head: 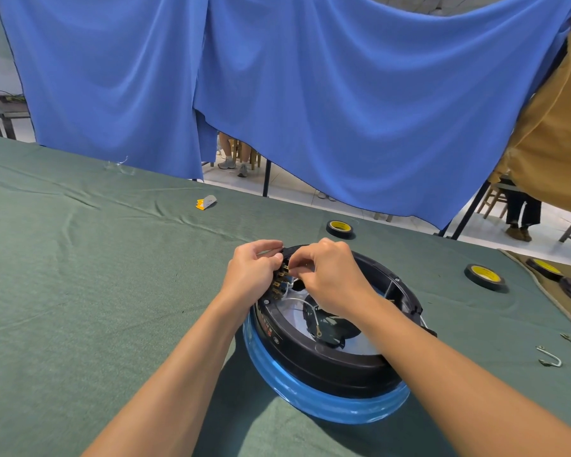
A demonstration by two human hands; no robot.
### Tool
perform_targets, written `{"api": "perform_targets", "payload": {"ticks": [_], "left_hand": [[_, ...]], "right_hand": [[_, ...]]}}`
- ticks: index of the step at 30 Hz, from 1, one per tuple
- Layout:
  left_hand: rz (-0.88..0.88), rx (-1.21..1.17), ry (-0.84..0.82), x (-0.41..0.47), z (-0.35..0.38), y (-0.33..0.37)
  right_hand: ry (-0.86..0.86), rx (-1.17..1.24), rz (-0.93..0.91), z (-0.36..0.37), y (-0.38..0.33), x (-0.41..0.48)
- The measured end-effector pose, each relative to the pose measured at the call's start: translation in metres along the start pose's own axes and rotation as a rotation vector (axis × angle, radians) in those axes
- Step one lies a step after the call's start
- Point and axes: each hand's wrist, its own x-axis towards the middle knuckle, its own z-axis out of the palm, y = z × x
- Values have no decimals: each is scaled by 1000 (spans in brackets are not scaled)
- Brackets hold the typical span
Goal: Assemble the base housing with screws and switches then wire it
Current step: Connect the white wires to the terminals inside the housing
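Base housing (pixel 327 361) gripped by left hand (pixel 254 268), white wire (pixel 310 308) pinched by right hand (pixel 330 275); risks bending switch terminals (pixel 281 275) if pushed crooked.

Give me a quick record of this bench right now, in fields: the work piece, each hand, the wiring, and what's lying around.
Work piece: round black base housing with a blue band, on the green table cloth
Left hand: grips the housing rim beside the brass switch terminals
Right hand: pinches the thin white wire at those terminals
Wire's free end: ring lug, lying inside the housing
Nearby: black tape rolls with yellow cores; loose white wires at right
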Motion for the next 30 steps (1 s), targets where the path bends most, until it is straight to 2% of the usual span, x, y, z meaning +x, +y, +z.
{"api": "perform_targets", "payload": {"ticks": [15,30], "left_hand": [[-3,11,4,-1,0,1],[-5,30,13,-1,1,1]], "right_hand": [[32,19,-21,1,2,-2],[24,102,55,6,6,1]]}}
